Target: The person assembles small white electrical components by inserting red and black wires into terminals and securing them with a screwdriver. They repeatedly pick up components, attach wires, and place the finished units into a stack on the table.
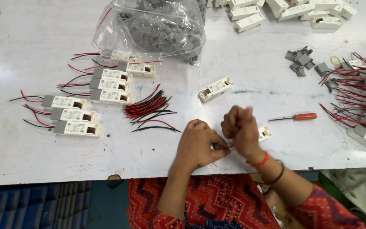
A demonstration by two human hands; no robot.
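1. The left hand point(198, 142) is curled, fingertips pinched together near the right hand.
2. The right hand point(240, 127) is a loose fist, touching the left, wrist bent inward.

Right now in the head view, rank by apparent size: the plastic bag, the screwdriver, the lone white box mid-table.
1. plastic bag, plainly largest.
2. and 3. screwdriver and lone white box: similar length; the box is thicker, so unranked.
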